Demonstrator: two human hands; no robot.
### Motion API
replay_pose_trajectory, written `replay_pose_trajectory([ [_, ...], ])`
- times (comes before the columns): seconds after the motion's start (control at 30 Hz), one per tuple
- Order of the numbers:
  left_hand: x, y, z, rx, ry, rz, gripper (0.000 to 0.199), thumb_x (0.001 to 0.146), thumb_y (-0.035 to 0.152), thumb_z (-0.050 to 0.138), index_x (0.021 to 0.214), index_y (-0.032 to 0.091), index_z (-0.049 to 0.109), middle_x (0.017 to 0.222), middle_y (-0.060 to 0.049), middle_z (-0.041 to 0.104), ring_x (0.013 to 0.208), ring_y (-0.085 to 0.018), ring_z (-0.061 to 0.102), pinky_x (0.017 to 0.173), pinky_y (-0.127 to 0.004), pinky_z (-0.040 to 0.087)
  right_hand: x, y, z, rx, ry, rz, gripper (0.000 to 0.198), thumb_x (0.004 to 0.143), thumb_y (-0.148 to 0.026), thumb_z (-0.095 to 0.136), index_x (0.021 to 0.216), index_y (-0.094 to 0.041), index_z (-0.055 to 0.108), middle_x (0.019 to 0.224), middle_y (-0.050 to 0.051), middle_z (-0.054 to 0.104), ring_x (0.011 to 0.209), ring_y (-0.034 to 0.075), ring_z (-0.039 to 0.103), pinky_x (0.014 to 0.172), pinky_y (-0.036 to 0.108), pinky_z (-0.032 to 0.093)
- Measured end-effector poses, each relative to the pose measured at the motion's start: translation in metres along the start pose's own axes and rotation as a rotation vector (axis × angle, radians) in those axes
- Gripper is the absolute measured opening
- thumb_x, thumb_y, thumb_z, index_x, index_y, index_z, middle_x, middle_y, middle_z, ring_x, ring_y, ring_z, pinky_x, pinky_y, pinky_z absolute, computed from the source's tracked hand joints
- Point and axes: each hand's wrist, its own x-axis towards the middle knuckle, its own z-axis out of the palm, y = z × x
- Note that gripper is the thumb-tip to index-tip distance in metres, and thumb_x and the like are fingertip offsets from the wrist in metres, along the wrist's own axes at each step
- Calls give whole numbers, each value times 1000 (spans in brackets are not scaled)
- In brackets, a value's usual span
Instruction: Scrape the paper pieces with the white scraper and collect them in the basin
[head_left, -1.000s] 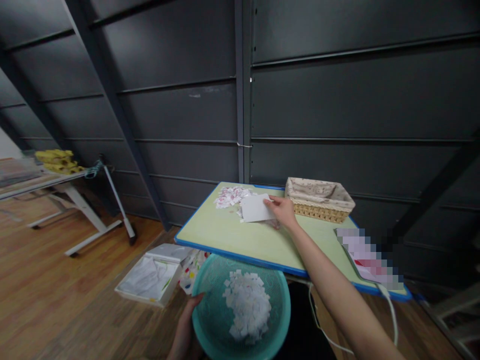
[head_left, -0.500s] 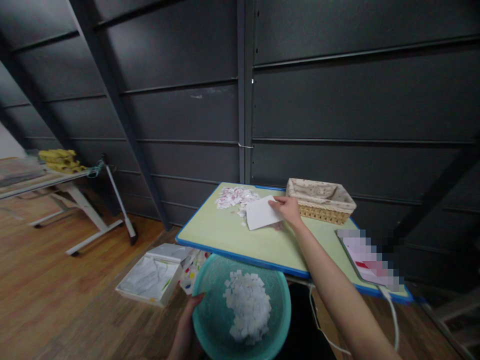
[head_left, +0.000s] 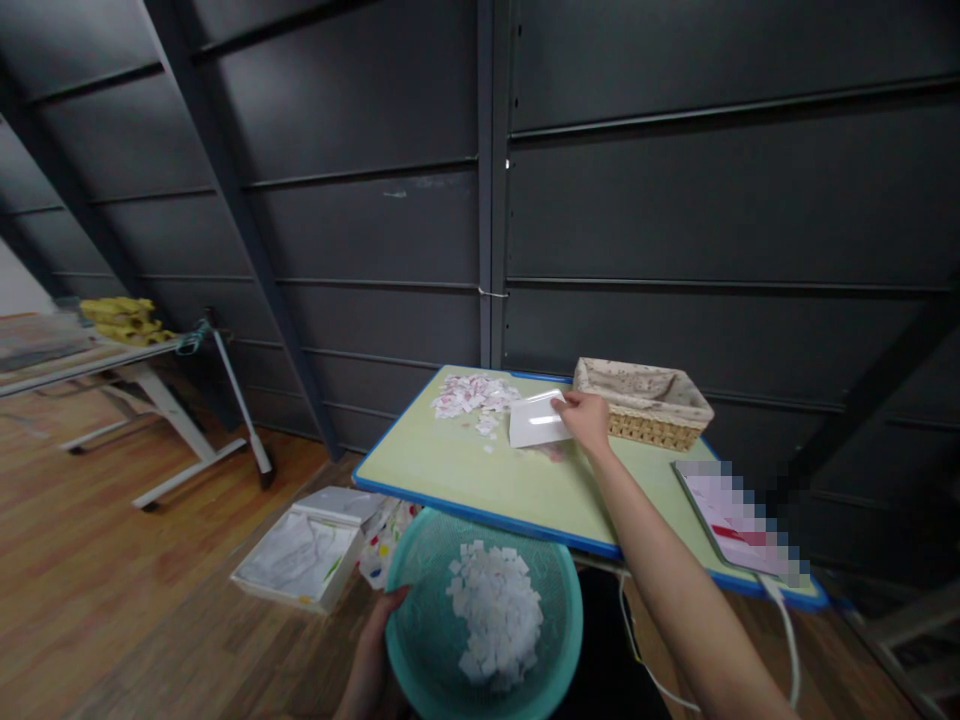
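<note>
My left hand [head_left: 381,640] grips the left rim of a round teal mesh basket [head_left: 420,640], its thumb over the edge. Inside the basket lies a heap of small white paper pieces [head_left: 499,610]. Over the pale green table [head_left: 465,480], my right hand [head_left: 585,415] is closed on the right edge of a white card [head_left: 536,422], which is tilted and catches the light. To the card's left is a pile of paper scraps [head_left: 469,395] with pink marks; a few loose bits lie in front of it.
A fabric-lined wicker basket [head_left: 652,430] stands behind my right hand. A tablet [head_left: 724,520], partly blurred out, lies at the table's right end with a white cable [head_left: 787,630]. An open white box [head_left: 300,555] sits on the floor at left, near another table [head_left: 165,400].
My right hand has shifted slightly right with the white card and tilted it, so its face now shines. The left hand and the teal basket look unmoved.
</note>
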Motion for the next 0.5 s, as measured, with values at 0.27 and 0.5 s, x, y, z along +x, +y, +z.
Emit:
replay_pose_trajectory([
  [0.27,1,0,1,-6,21,-30,59,74,20,66,130,8,51,70,-7,79,93,-33,72,94,-50,49,-10,-8,13,170,-44,-67,46,77,-44,58,101,-9,74,93,16,74,78,28,69,69,35,51],
  [0.5,-2,1,4,-25,27,-33,63,75,21,65,134,8,48,74,-7,80,98,-31,70,97,-47,49,-14,-10,17,223,-75,-44,46,74,-43,60,100,-8,74,91,17,74,77,29,70,66,35,52],
])
